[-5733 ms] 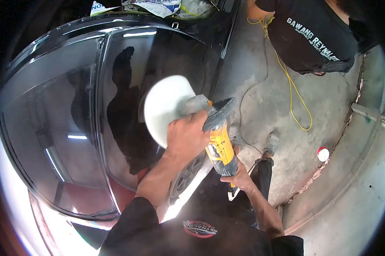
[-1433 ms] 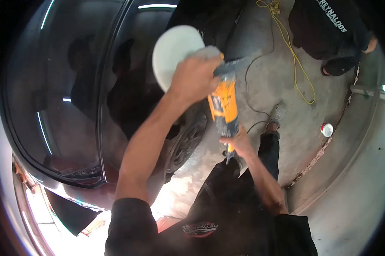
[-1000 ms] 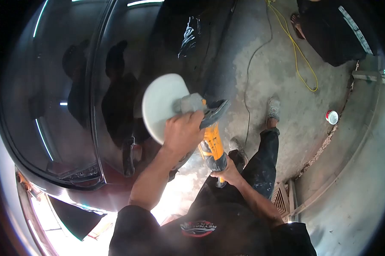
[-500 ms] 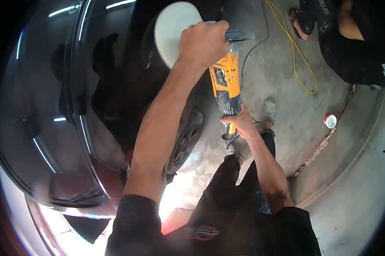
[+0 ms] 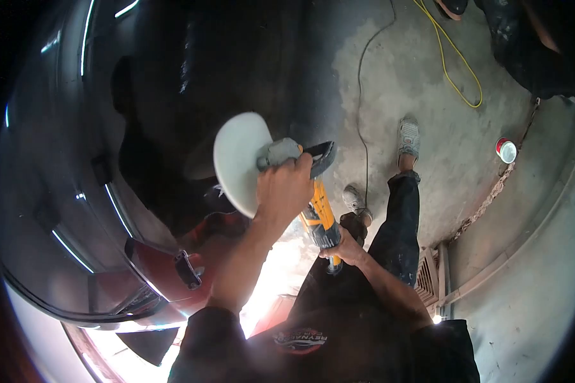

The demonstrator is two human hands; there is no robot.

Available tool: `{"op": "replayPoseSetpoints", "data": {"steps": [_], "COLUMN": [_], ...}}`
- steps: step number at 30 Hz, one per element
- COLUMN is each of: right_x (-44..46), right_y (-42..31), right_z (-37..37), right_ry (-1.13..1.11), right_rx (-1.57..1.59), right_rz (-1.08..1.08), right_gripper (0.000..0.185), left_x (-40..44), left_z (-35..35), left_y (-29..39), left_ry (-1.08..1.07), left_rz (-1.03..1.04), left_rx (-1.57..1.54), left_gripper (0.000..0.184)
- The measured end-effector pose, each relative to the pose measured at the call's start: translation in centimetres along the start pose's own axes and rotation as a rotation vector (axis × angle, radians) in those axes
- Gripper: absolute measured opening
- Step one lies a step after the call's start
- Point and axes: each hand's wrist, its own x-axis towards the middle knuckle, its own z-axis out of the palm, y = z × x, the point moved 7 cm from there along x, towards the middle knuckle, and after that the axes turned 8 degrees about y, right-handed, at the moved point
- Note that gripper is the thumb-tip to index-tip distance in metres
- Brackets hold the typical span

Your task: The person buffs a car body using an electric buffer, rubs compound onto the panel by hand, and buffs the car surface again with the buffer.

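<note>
In the head view, the left hand (image 5: 286, 195) has its grip wrapped over the head of the yellow polisher (image 5: 320, 207), just behind the white pad (image 5: 239, 163), while the right hand (image 5: 348, 249) grasps the rear end of the body, fingers curled round it. The polisher is between the person's body and the dark side of the car (image 5: 35, 185), its pad turned toward the panel; whether the whole face touches cannot be told. For good work, I would judge, the pad should meet the paint flat, since a tipped edge would likely bite into one spot; the left hand is well placed to set the pressure, the right to steer the angle. Pale streaks (image 5: 184, 70) show on the panel above the pad. What looks like a door handle (image 5: 188, 269) sits below it and could catch the rim, so it deserves a wide berth. A dark cord (image 5: 362, 121) runs along the floor (image 5: 421, 76) to beside one shoe (image 5: 353, 199); it seems wise to step clear of it and let no slack reach the pad.
</note>
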Motion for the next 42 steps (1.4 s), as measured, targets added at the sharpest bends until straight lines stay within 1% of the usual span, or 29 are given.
{"op": "replayPoseSetpoints", "data": {"steps": [1,2,4,6,7,9,10,11,13,14,16,17,18,20,21,22,23,24,25,27,30,34,37,39,40,42], "right_x": [0.8,2.0,4.6,7.4,8.7,9.9,11.1,12.1,13.2,13.5,13.3,12.9,12.2,10.9,10.3,9.3,8.4,7.7,6.9,5.8,5.6,4.6,3.0,2.5,2.8,4.2], "right_y": [-0.2,-0.4,-4.0,-8.1,-10.2,-14.6,-16.0,-17.0,-19.1,-19.5,-17.8,-16.4,-14.2,-9.1,-5.6,-2.5,0.0,2.4,4.1,5.7,7.6,9.0,9.2,9.5,10.0,10.7], "right_z": [-0.3,-0.8,-1.3,-2.1,-2.7,-2.7,-3.4,-4.0,-4.3,-4.4,-4.9,-5.0,-5.4,-6.0,-6.5,-6.5,-6.4,-6.5,-6.3,-5.9,-6.6,-5.8,-4.9,-4.4,-4.5,-5.5], "right_ry": [0.001,-0.001,0.036,0.058,0.061,0.051,0.064,0.076,0.075,0.074,0.075,0.075,0.141,0.136,0.167,0.15,0.141,0.171,0.132,0.074,0.092,0.05,0.012,-0.021,-0.063,-0.066], "right_rx": [0.022,0.001,0.046,0.049,0.04,0.061,0.027,-0.007,-0.034,-0.047,0.011,0.04,0.055,0.048,0.101,0.118,0.179,0.192,0.244,0.289,0.296,0.382,0.432,0.525,0.531,0.546], "right_rz": [-0.012,0.041,-0.015,-0.075,-0.103,-0.159,-0.164,-0.169,-0.153,-0.145,-0.114,-0.099,-0.076,0.065,0.142,0.226,0.242,0.292,0.364,0.367,0.436,0.5,0.561,0.575,0.566,0.578], "right_gripper": [0.06,0.084,0.082,0.079,0.077,0.073,0.072,0.071,0.069,0.068,0.067,0.066,0.064,0.061,0.057,0.052,0.047,0.044,0.044,0.04,0.036,0.036,0.034,0.032,0.028,0.026], "left_x": [1.4,3.1,7.5,12.1,14.1,17.6,19.0,20.3,22.5,23.2,23.7,23.3,22.1,18.8,17.2,15.4,13.6,12.3,11.0,9.2,8.5,7.2,6.7,6.6,6.7,7.5], "left_z": [0.0,0.0,-0.7,-1.4,-1.6,-1.8,-2.2,-2.4,-3.2,-2.0,1.3,3.2,5.1,9.2,11.2,13.0,14.8,16.8,18.6,20.6,22.6,24.9,23.3,24.8,25.8,27.3], "left_y": [0.0,0.1,0.5,1.4,1.7,2.6,3.1,3.3,4.3,3.8,2.6,2.0,1.7,0.7,0.3,0.3,0.3,0.1,-0.2,-0.4,-0.3,-1.1,0.6,0.8,0.7,0.7], "left_ry": [0.036,0.039,0.045,0.059,0.101,0.144,0.183,0.259,0.289,0.263,0.211,0.128,0.045,-0.117,-0.188,-0.288,-0.388,-0.44,-0.492,-0.537,-0.593,-0.629,-0.675,-0.693,-0.703,-0.716], "left_rz": [0.024,0.029,0.038,0.051,0.071,0.109,0.113,0.178,0.195,0.199,0.208,0.174,0.14,0.071,0.037,0.01,-0.016,-0.041,-0.066,-0.091,-0.109,-0.149,-0.135,-0.124,-0.118,-0.097], "left_rx": [-0.015,-0.022,-0.038,-0.023,-0.023,0.063,0.102,0.066,0.061,0.067,0.081,0.063,0.047,0.01,-0.01,0.006,0.024,0.019,0.015,0.014,0.024,0.047,0.127,0.164,0.173,0.186], "left_gripper": [0.017,0.024,0.038,0.037,0.032,0.03,0.03,0.033,0.018,0.021,0.032,0.032,0.031,0.028,0.026,0.025,0.024,0.023,0.021,0.022,0.023,0.022,0.021,0.02,0.02,0.021]}}
